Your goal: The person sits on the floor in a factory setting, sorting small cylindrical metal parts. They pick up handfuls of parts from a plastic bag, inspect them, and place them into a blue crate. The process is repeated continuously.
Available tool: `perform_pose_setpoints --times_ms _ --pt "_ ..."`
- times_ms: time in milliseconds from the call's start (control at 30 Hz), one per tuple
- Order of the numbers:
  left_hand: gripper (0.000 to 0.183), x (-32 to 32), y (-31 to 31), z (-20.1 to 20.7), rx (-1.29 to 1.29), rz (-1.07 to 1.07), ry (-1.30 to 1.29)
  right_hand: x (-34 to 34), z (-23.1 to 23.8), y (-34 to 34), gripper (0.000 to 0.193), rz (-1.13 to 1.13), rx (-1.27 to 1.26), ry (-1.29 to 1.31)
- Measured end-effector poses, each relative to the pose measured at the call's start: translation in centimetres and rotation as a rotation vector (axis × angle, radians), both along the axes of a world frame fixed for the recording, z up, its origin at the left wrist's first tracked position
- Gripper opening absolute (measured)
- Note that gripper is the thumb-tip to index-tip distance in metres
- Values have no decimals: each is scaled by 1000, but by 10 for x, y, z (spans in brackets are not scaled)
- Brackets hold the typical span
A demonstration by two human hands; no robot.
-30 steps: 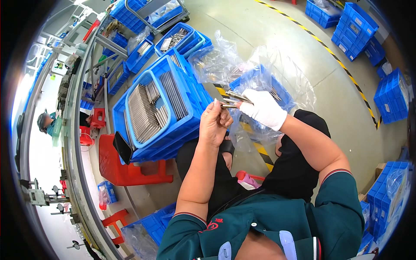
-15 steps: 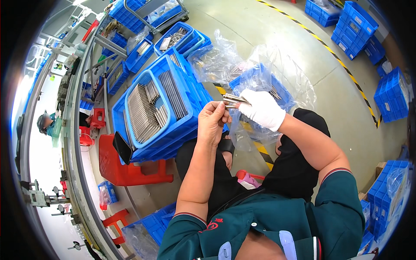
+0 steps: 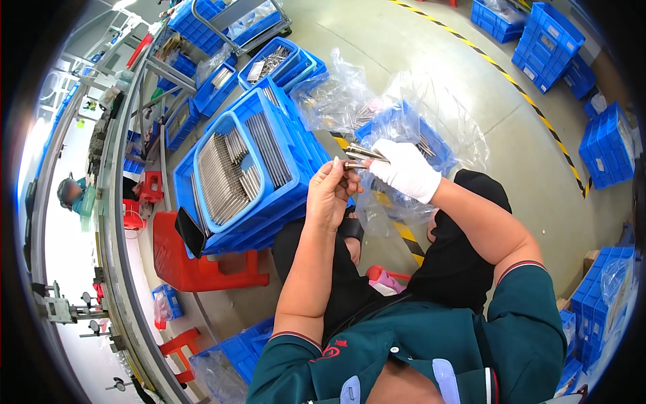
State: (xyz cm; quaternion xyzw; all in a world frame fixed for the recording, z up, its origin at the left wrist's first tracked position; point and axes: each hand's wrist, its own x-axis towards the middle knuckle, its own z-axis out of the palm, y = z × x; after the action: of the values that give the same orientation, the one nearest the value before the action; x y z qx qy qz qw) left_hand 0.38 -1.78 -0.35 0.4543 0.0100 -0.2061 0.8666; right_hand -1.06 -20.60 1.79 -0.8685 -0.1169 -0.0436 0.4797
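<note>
Firstly: left hand [image 3: 328,195], right hand [image 3: 409,174], gripping metal rods [image 3: 364,153]; clear plastic [image 3: 402,122] draping blue bin [image 3: 441,159], their two o'clock; red stool [image 3: 180,257], eight.

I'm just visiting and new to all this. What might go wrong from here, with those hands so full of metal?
One slim piece might slip out: the gloved right hand grips several metal pieces together. The left hand is bare, so any sharp edge could nick its fingers, though I can't see how sharp they are. A dropped piece might also disappear into the crumpled clear plastic beneath the hands.
</note>
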Motion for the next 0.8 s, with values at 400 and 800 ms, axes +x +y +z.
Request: perform_pose_setpoints --times_ms 400,800 --pt "18 -2 7 11 241 172 -184 3 14 -18 33 112 162 195" --pt "17 -3 7 10 125 -28 -66 2 11 -11 35 241 56 198"
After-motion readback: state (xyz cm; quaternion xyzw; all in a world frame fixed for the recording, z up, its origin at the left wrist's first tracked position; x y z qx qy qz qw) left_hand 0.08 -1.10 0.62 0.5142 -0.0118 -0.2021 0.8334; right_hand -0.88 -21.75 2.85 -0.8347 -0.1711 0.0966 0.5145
